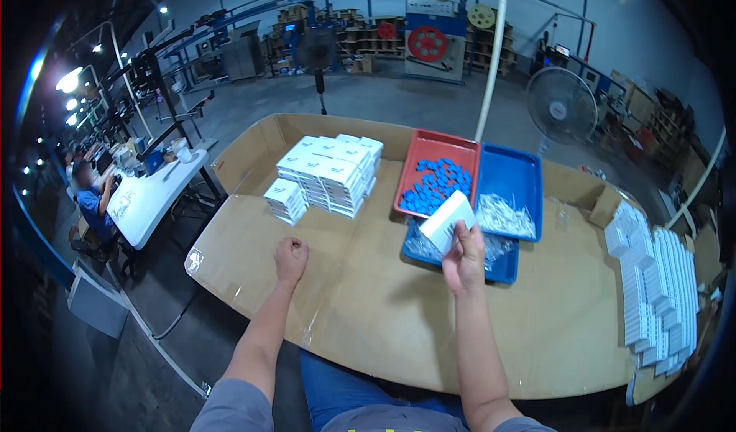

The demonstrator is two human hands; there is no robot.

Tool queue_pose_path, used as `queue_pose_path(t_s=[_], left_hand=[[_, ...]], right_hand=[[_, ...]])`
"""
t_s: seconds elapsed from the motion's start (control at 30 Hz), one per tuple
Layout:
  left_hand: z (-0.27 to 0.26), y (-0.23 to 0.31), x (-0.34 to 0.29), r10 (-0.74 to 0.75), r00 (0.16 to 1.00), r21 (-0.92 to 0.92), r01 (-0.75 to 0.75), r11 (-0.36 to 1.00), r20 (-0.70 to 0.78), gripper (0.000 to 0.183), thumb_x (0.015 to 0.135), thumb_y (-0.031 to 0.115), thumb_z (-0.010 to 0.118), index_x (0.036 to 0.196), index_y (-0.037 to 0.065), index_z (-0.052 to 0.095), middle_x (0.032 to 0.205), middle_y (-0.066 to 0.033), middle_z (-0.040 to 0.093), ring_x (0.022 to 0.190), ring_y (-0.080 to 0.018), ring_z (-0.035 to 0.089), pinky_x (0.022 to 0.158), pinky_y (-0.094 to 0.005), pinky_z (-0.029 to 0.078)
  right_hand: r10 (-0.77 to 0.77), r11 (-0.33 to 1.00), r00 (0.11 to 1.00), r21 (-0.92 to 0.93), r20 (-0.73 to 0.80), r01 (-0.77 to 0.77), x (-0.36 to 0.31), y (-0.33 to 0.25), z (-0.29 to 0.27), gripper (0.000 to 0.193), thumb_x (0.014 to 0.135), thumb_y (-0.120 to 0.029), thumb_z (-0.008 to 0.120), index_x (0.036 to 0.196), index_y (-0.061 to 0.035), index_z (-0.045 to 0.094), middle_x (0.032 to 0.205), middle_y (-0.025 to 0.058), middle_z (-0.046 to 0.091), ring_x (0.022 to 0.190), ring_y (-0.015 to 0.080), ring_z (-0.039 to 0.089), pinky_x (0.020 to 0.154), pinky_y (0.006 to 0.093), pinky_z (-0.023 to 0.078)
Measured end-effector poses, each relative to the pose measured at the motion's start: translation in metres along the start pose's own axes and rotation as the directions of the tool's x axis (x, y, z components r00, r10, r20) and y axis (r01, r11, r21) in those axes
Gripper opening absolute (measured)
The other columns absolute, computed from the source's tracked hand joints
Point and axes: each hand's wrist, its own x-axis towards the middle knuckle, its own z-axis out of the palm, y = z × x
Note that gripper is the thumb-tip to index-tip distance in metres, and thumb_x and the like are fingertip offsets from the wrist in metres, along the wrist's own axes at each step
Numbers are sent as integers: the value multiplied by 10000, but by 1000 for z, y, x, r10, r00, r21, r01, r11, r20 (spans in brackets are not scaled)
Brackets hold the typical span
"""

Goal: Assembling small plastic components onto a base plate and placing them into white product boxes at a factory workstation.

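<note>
My right hand [464, 259] grips a small flat white box [446, 221], held tilted above the trays. Behind it, a red tray [410, 167] holds many small blue pieces [441, 185]. Beside that, a blue tray [533, 179] carries a heap of white cables [502, 216]. Partly under both, a lower blue tray [502, 272] contains clear plastic bags. My left hand [291, 259] is curled above the cardboard, close to the stacked white boxes [330, 167]; whether its fingers hold anything small is hidden.
Cardboard with raised edges covers the table [368, 325]. More white boxes [652, 286] stand in rows at the right edge. A pole [494, 56] rises behind the trays, near a standing fan [562, 106]. At far left, a person [93, 202] sits by a white table [157, 198].
</note>
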Motion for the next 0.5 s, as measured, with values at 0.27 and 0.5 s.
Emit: queue_pose_path(t_s=[0.27,0.5], left_hand=[[3,100,-24,306,952,36,-306,951,-5,135,927,167,700,955,37,678,817,-116,653,739,-260,613,694,-403,487],[-24,303,-157,-47,533,-350,617,705,845,234,1035,249,633,1074,31,708,829,-17,659,677,-83,599,606,-253,491]], right_hand=[[359,911,819,360,-448,-202,-155,15,-111,294,1077,-289,575,1296,-94,581,1195,48,719,1107,223,699,951,388,556],[391,879,834,428,-389,-212,-191,1,-121,295,1071,-290,523,1273,-81,578,1160,57,712,1044,210,700,901,398,562]])
